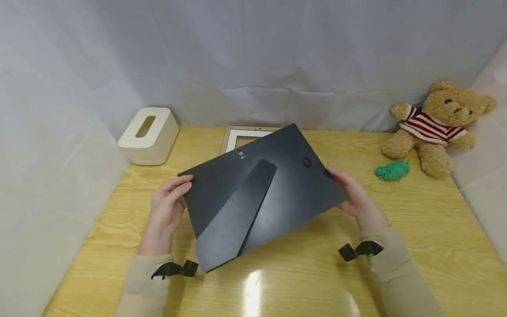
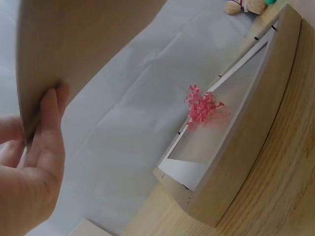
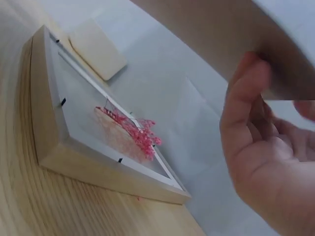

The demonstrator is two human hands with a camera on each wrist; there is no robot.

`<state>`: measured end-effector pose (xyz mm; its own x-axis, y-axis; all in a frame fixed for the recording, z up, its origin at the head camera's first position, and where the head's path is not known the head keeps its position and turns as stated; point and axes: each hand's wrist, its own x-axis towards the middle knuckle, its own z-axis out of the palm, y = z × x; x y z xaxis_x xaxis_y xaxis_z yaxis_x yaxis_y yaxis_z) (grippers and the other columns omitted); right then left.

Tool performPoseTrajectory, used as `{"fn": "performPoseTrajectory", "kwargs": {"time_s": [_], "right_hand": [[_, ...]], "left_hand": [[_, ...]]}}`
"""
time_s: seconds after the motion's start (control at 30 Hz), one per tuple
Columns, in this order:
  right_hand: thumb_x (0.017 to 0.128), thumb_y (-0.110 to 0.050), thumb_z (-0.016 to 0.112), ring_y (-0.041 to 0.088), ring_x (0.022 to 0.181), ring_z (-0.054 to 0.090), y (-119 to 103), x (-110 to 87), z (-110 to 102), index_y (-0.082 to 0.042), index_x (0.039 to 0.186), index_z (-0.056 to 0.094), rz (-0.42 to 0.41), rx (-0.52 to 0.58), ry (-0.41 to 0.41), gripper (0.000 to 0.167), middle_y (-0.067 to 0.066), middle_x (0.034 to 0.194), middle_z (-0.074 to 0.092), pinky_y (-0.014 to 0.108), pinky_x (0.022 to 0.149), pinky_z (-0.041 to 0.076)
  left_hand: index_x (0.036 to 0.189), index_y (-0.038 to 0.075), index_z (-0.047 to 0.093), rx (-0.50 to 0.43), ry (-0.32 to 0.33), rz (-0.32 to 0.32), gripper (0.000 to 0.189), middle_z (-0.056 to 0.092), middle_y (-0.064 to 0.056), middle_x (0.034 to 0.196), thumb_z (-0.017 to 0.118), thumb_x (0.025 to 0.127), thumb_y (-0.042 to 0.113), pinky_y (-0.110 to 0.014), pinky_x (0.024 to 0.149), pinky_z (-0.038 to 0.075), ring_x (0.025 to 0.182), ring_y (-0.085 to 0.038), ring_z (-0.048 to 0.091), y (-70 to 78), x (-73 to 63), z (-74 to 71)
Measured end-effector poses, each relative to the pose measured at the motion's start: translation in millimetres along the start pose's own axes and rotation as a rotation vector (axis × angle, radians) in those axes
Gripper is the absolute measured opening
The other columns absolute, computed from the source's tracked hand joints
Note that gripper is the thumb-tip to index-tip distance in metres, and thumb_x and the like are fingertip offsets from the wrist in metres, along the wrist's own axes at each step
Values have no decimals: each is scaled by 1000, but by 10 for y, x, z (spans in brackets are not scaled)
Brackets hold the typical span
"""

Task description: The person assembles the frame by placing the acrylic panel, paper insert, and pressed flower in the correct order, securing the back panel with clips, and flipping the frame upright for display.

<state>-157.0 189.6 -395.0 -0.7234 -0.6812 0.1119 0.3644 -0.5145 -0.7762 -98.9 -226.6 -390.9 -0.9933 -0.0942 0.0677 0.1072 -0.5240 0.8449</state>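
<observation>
In the head view, a dark panel (image 1: 295, 187) between the left fingers (image 1: 183, 179) and right fingers (image 1: 339, 174) hides most of a frame (image 1: 253, 132) beyond them (pink flowers (image 2: 203, 105) there show only from the wrists). Past the left fingers, the left wrist view's top edge crops a bear (image 2: 255, 5).

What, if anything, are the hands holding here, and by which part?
A black picture-frame backing board with an easel leg: the left hand pinches its left corner; the right hand holds its right edge, near the corner.
</observation>
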Motion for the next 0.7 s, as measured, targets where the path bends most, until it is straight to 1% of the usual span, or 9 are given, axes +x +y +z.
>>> {"fn": "performPoseTrajectory", "kwargs": {"time_s": [0.1,0.2,0.27,0.33,0.43,0.5,0.6,0.63,0.7], "right_hand": [[106,-30,17,21,92,63,40,25,-34,-7,122,60,-97,120,-12,51,10,105,65,31,83,53],[107,-27,18,28,105,60,105,55,-19,-9,141,42,-204,159,18,46,17,118,61,37,95,48],[107,-22,22,30,109,59,164,78,31,-11,149,28,-243,94,56,44,19,122,60,39,97,46],[107,-18,26,29,110,59,231,114,108,-13,153,18,-252,-44,104,47,17,125,60,39,97,46],[106,-15,32,27,112,58,358,172,226,-14,154,12,-227,-258,152,52,13,130,57,40,96,48],[105,-15,35,27,112,58,445,213,298,-15,154,12,-190,-348,183,55,18,136,49,40,96,48],[105,-17,37,23,109,57,567,264,373,-16,154,11,-147,-404,235,56,25,141,36,39,94,49],[105,-18,38,20,106,57,597,275,395,-18,154,13,-134,-406,261,56,24,140,35,37,92,50],[104,-21,40,12,92,53,646,290,425,-20,154,16,-114,-404,307,56,15,128,40,28,84,51]], "left_hand": [[94,1,74,-61,72,65,29,65,-6,78,51,91,-15,-19,45,49,53,-12,61,11,-34,24],[97,-3,72,-137,140,110,25,62,-9,78,52,90,-15,-21,46,49,55,-15,61,-9,-83,65],[98,-4,71,-181,190,125,23,61,-11,78,55,88,-16,-22,46,48,55,-17,61,-45,-127,113],[99,-6,71,-204,247,134,23,60,-12,77,56,87,-17,-22,46,46,53,-17,58,-97,-175,172],[100,-5,71,-236,324,137,25,57,-11,80,55,86,-19,-21,44,43,49,-15,53,-201,-252,261],[101,-5,71,-256,363,132,27,55,-11,81,53,87,-20,-21,45,45,51,-15,55,-282,-311,310],[103,-5,70,-274,392,118,28,56,-12,86,53,87,-19,-23,50,50,59,-17,61,-408,-415,381],[105,-4,70,-270,397,112,27,57,-13,88,54,87,-18,-24,52,52,62,-18,63,-451,-450,405],[109,-4,68,-253,406,101,28,55,-13,92,56,87,-16,-24,56,53,66,-17,63,-530,-522,462]]}}
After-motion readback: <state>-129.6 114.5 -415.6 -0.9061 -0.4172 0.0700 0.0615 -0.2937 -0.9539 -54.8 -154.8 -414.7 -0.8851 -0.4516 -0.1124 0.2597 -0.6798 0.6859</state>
